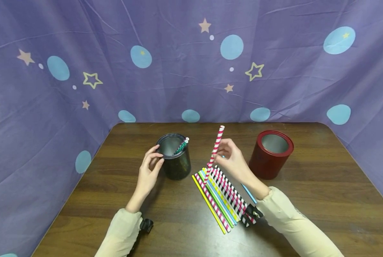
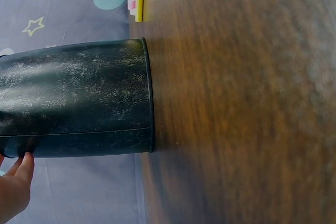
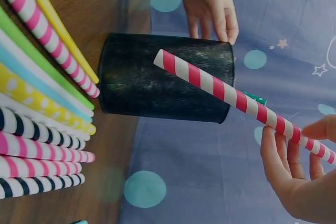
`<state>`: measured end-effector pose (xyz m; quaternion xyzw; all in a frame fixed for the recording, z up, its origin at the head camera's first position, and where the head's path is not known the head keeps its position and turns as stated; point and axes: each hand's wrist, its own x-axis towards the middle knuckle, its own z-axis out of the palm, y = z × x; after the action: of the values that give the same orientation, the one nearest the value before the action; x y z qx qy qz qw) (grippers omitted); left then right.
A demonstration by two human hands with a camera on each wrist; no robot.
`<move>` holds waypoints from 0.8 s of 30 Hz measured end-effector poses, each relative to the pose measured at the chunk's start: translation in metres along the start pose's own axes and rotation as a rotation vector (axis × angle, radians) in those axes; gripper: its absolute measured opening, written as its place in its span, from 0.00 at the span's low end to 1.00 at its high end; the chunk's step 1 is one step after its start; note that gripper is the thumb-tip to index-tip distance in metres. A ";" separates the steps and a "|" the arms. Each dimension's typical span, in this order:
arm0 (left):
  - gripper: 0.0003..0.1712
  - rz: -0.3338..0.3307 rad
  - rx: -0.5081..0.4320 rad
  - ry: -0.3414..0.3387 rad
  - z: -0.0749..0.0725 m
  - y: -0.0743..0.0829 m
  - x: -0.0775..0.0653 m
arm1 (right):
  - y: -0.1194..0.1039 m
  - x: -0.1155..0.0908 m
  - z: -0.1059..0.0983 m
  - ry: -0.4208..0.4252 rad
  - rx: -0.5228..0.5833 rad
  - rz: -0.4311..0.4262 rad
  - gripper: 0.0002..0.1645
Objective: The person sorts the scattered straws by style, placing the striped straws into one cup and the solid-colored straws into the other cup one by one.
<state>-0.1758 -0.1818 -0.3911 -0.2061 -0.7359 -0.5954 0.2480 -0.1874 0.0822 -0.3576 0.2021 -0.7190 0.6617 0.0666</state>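
My left hand [image 1: 149, 169] touches the rim and side of a black can [image 1: 177, 166] with its fingertips. Green dotted paper straws [image 1: 181, 147] lean inside that can, their tops above the rim. In the right wrist view, my right hand [image 3: 299, 177] pinches a red-and-white striped paper straw [image 3: 220, 88] between thumb and fingers. The straw stands tilted, its lower end over the row of straws in the head view. That row holds a yellow straw [image 1: 208, 203], a green straw [image 1: 215, 198] and several striped or dotted ones.
A red can [image 1: 270, 160] stands at the right, past my right hand. Under my right forearm lies a blue straw [image 1: 249, 192]. The wooden table [image 1: 323, 185] ends at a purple curtain [image 1: 178, 89] with stars and dots.
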 end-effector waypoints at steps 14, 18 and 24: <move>0.07 -0.009 0.022 0.009 0.000 0.000 0.000 | -0.023 0.006 0.008 0.041 0.220 -0.027 0.16; 0.07 -0.006 0.023 0.009 0.001 0.000 0.000 | -0.028 0.008 0.011 0.078 0.254 -0.072 0.14; 0.08 -0.015 0.032 0.010 0.000 0.000 0.000 | -0.036 0.012 0.013 0.095 0.315 -0.123 0.12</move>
<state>-0.1758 -0.1816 -0.3914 -0.1934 -0.7456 -0.5864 0.2506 -0.1828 0.0650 -0.3218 0.2218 -0.5887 0.7698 0.1083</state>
